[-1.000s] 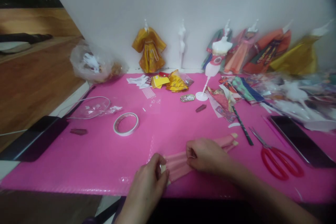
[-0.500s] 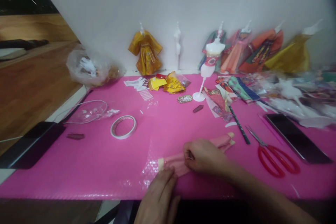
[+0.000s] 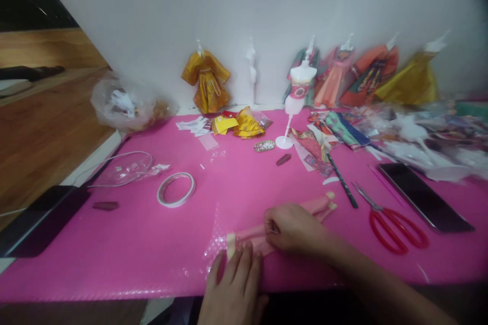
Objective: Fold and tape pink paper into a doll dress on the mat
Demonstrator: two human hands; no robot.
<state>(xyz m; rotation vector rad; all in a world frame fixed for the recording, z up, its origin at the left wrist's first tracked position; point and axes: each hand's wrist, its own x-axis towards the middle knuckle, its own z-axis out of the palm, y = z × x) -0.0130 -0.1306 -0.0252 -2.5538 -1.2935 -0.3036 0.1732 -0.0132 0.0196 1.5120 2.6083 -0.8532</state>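
A small pink doll garment (image 3: 249, 233), shaped like trousers, lies flat near the table's front edge. It has a cream band at its left end and two cream-tipped ends at the right. My left hand (image 3: 236, 279) rests on its lower left part, fingers stretched out and slightly apart. Over the middle of the garment my right hand (image 3: 290, 226) is closed in a pinch, knuckles up. What its fingertips hold is hidden from view, and the forearm crosses the table's right front.
Red-handled scissors (image 3: 392, 223), a phone (image 3: 427, 198) and a dark pencil (image 3: 343, 180) lie to the right. A tape roll (image 3: 176, 189) sits left. Behind stand a white doll mannequin (image 3: 295, 104), dressed doll forms (image 3: 206, 81) and a heap of plastic bags (image 3: 415, 137).
My left hand's fingers have spread and lie flatter on the garment. My right hand stays pinched at nearly the same spot on it. The whole view has shifted slightly.
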